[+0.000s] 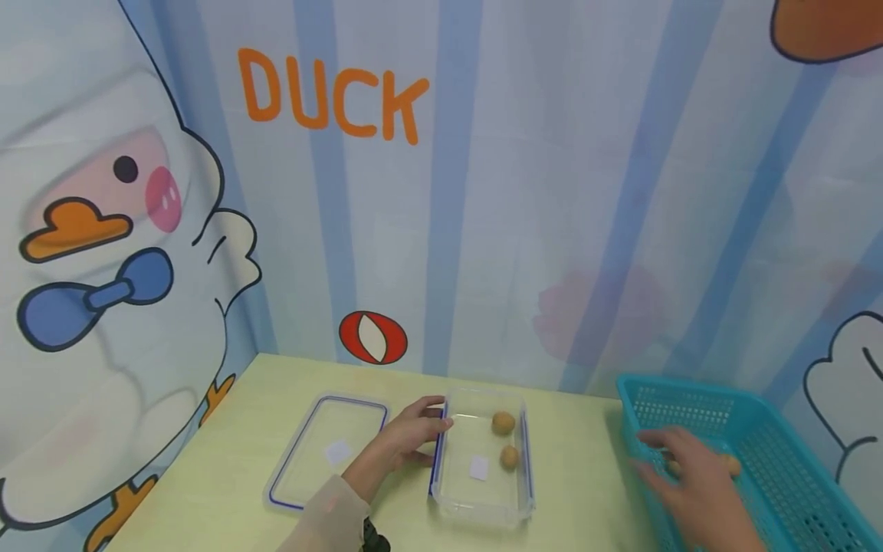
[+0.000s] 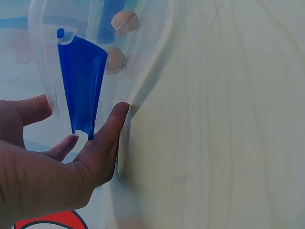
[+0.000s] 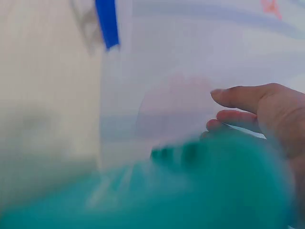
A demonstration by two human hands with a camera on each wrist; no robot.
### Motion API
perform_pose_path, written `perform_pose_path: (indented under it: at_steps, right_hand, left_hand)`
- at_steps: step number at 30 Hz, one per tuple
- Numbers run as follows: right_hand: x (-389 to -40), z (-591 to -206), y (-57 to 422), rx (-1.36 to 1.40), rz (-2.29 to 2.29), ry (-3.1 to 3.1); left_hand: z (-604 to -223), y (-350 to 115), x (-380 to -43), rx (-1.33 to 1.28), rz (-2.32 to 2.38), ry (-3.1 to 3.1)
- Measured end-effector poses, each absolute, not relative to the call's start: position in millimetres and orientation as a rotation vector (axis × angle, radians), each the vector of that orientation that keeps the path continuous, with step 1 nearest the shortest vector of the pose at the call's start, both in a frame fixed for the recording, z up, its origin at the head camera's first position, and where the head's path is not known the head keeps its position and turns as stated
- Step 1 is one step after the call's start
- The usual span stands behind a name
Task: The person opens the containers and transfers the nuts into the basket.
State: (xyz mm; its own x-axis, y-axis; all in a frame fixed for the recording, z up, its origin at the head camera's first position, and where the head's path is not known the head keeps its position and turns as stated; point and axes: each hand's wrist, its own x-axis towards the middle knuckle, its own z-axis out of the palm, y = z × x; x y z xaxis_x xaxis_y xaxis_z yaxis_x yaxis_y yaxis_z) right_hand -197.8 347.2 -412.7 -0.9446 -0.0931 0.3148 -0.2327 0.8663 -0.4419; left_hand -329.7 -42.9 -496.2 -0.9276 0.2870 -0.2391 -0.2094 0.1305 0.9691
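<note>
A clear plastic food container [image 1: 461,438] with blue side clips stands on the table, two walnuts [image 1: 503,423] in its right half. My left hand [image 1: 407,438] grips its left wall, thumb over the rim and fingers outside, near a blue clip [image 2: 82,86]. Over the turquoise basket [image 1: 724,389] hovers my right hand [image 1: 700,487], fingers apart and loosely bent, with nothing seen in its grasp. Below it, more walnuts [image 1: 733,464] lie in the basket, partly hidden by the hand. The basket's blurred side covers part of that hand [image 3: 271,112] in the right wrist view.
Left of the container, a clear lid [image 1: 320,437] with a blue seal lies flat on the pale wooden table [image 1: 579,468]. White paper squares show at the lid and the container. A duck-printed curtain [image 1: 524,192] hangs behind the table's back edge.
</note>
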Motion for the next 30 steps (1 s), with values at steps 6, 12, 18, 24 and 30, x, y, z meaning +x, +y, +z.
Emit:
perform_pose_path:
  at_steps: [6,12,18,24,30]
  right_hand:
    - [-203.8,-407.0,287.2,0.44,0.681,-2.645]
    - [-222.5,-418.4,240.6,0.587,0.773,-2.66]
    - [-249.5,-443.2,217.3,0.694,0.769,-2.683]
    - [-272.9,-461.5,215.0,0.817,0.743,-2.771]
    - [-281.9,-469.5,216.3,0.892,0.597,-2.77]
  left_hand:
    - [-493.3,-45.1,-329.5,0.077,1.858,2.053]
    - [-493.7,-47.9,-329.2,0.077,1.866,2.054]
    - [-494.0,-48.2,-328.1,0.09,1.869,2.041]
    - [-494.1,-46.7,-326.9,0.093,1.869,2.041]
    - [-495.1,-44.0,-328.4,0.083,1.863,2.046]
